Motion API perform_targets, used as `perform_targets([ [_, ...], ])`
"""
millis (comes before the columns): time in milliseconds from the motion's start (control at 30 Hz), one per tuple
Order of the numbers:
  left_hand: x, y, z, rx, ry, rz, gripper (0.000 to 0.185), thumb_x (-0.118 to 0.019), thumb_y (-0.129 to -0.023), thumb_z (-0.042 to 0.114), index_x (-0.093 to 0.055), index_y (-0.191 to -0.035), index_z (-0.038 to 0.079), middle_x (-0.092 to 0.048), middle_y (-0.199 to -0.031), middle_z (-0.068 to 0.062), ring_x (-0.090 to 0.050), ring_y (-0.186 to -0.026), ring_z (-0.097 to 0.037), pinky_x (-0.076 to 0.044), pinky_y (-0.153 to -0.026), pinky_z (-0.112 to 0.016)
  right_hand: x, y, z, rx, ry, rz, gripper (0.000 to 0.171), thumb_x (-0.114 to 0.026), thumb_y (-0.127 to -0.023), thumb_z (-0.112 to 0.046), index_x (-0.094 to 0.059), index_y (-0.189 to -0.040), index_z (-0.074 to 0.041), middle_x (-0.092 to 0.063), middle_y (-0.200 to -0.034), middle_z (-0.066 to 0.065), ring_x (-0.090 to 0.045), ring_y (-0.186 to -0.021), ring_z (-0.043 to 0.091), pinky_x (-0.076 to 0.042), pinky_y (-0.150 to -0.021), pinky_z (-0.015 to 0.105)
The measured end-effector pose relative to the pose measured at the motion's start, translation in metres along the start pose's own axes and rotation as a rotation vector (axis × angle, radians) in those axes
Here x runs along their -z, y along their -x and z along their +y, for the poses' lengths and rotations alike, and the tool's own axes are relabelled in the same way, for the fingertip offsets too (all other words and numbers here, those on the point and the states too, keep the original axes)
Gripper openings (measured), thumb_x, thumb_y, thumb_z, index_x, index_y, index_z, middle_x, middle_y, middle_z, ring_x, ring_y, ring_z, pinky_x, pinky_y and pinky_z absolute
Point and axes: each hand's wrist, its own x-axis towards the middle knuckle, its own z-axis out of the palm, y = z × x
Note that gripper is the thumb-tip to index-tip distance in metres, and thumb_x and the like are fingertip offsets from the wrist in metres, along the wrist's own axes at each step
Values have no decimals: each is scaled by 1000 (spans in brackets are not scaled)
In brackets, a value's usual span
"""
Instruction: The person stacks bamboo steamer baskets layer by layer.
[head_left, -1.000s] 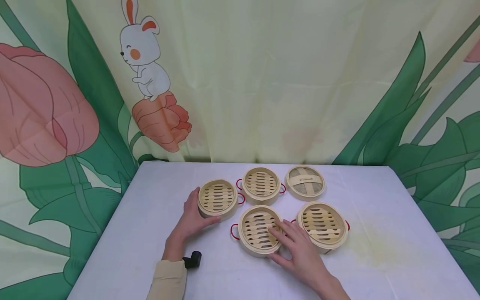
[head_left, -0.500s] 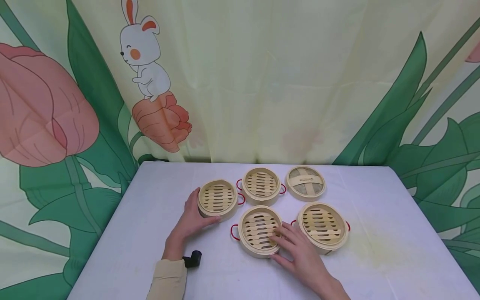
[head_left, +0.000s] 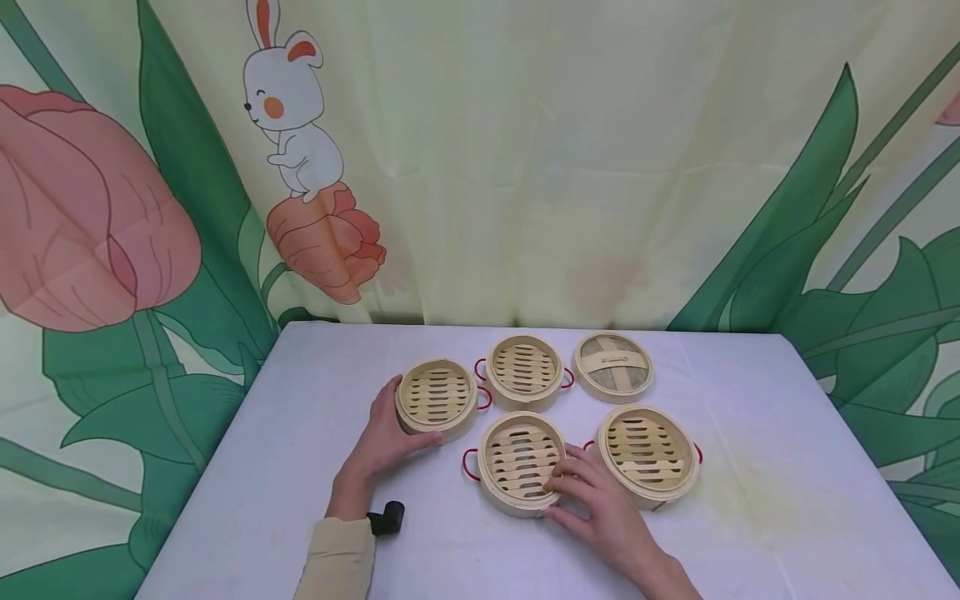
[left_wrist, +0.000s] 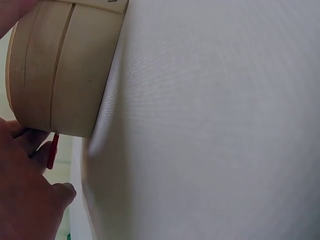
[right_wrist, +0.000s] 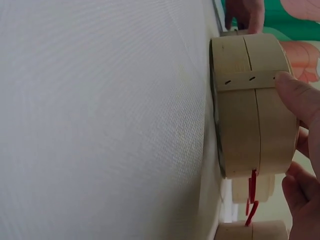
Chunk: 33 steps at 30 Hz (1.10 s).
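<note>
Round bamboo steamer baskets with slatted floors and red handles stand on the white table. My left hand (head_left: 384, 437) grips the leftmost steamer basket (head_left: 435, 398), with the thumb at its near side and the fingers around its left side. In the left wrist view that basket's wall (left_wrist: 75, 85) is close, with a red handle (left_wrist: 53, 151) beside the fingers. My right hand (head_left: 603, 508) holds the right edge of the front middle steamer basket (head_left: 517, 457). Its thumb (right_wrist: 297, 95) presses the wall in the right wrist view, and the bent fingers lie at the rim.
A third basket (head_left: 522, 368) sits behind these two. To its right lies a woven bamboo lid (head_left: 613, 367) with a cross strap. Another basket (head_left: 647, 450) stands right beside my right hand. A printed curtain (head_left: 525, 167) hangs behind the table (head_left: 247, 500).
My right fingers have drawn back from the slats toward the right rim of the front middle basket and bent more. The left hand and the baskets keep their places.
</note>
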Motion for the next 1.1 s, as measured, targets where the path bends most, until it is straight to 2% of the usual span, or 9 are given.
perform_targets([
  [267, 0, 1, 1, 12, 12, -5, 125, -95, -65, 40, -18, -157, 6, -26, -158, -17, -21, -146, -32, -23, -117, -52, -2, 2, -3, -77, -28, 2, 27, -87, -76, -20, -76, -101, -19, -66, -111, -3, -51, -130, 37, -25, -116, 50],
  [400, 0, 1, 2, 15, 13, -5, 126, -95, -64, 41, -17, -157, 7, -26, -158, -18, -21, -146, -32, -23, -117, -53, -2, 0, -4, -88, -42, 10, 22, -83, -83, -30, -76, -101, -20, -66, -112, -5, -50, -131, 38, -27, -117, 40],
  [533, 0, 1, 2, 19, 18, 2, 126, -95, -64, 41, -17, -157, 7, -26, -158, -18, -22, -146, -32, -23, -117, -53, 0, -4, -6, -68, -43, 34, 27, -71, -92, -44, -76, -102, -19, -65, -113, -5, -50, -131, 40, -27, -117, 36],
  [633, -1, 1, 2, 18, 25, 6, 127, -95, -64, 40, -17, -157, 6, -26, -158, -18, -22, -146, -33, -24, -116, -54, 1, -9, -8, -42, -47, 61, 33, -65, -95, -47, -76, -101, -16, -64, -111, -3, -51, -129, 42, -26, -117, 37],
  [833, -1, 0, 0, 18, 22, 10, 128, -95, -64, 39, -15, -158, 4, -24, -159, -20, -21, -146, -34, -23, -116, -55, 4, -23, -13, 0, -71, 116, 33, -65, -96, -43, -76, -102, -13, -63, -110, -1, -51, -129, 41, -31, -114, 31],
  [1100, -2, -1, -2, 6, 19, 10, 127, -95, -65, 37, -15, -157, 3, -24, -158, -21, -20, -146, -34, -23, -116, -55, 2, -45, -18, 38, -101, 172, 29, -67, -96, -37, -76, -102, -10, -63, -108, 3, -51, -128, 41, -34, -113, 35],
])
